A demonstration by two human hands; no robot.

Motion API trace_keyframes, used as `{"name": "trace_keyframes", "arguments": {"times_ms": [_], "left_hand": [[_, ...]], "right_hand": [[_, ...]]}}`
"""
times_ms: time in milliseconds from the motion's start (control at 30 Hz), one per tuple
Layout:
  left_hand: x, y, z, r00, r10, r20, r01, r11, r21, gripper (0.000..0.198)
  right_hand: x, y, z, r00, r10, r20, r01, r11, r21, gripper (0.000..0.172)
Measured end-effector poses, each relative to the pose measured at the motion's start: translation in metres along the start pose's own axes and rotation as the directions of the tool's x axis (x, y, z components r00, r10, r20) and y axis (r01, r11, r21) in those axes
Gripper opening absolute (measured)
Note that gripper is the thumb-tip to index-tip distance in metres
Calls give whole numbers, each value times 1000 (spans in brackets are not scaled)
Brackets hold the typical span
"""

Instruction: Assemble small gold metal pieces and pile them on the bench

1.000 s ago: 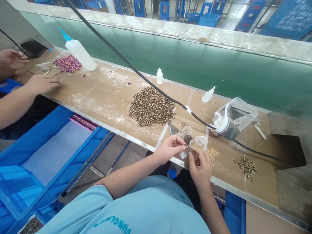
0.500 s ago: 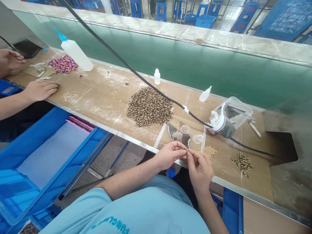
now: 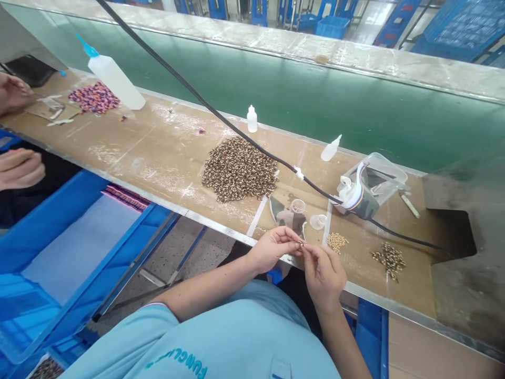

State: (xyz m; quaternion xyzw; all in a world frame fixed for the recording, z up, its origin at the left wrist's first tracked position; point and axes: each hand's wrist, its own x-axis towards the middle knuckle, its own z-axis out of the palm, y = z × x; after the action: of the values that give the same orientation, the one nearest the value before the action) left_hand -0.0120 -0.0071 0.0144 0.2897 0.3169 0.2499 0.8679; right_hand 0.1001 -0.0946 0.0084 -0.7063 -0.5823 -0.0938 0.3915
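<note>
My left hand (image 3: 273,247) and my right hand (image 3: 325,273) meet at the bench's near edge, both pinched on one tiny brown-patterned piece (image 3: 302,243) held between their fingertips. A big heap of similar brown-patterned small pieces (image 3: 239,169) lies on the bench just beyond my left hand. A little pile of pale beads (image 3: 337,241) sits right of my hands, and a smaller pile of patterned pieces (image 3: 388,257) lies further right. Two small clear cups (image 3: 317,221) stand just behind my fingers.
A black cable (image 3: 221,116) crosses the bench to a clear box with a tool (image 3: 369,185). Small glue bottles (image 3: 251,118) and a large squeeze bottle (image 3: 112,76) stand behind. Another person's hands (image 3: 19,167) work at far left beside a pink-purple pile (image 3: 93,97). Blue crate (image 3: 67,252) below.
My hands have stayed pinched together on the small piece, drifting slightly. The other person's nearer hand has pulled back off the bench toward the left edge.
</note>
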Motion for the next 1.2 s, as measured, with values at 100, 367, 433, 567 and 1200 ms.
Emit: {"name": "trace_keyframes", "arguments": {"times_ms": [100,367,433,567,1200], "left_hand": [[0,-1,-1,1000,12,11,-13,999,33,35],[-2,-2,0,999,5,53,-13,989,150,32],[-2,-2,0,999,2,53,-11,986,164,30],[-2,-1,0,997,3,71,-16,984,175,30],[-2,-1,-1,997,-9,83,-7,980,200,31]], "right_hand": [[1,-1,-1,999,25,48,-27,999,40,10],[2,23,-22,959,279,57,-278,960,-27,23],[1,41,-33,931,366,-20,-365,923,-119,28],[-3,74,-51,881,462,-104,-473,847,-242,40],[-3,71,-49,948,217,234,-179,969,-172,30]]}}
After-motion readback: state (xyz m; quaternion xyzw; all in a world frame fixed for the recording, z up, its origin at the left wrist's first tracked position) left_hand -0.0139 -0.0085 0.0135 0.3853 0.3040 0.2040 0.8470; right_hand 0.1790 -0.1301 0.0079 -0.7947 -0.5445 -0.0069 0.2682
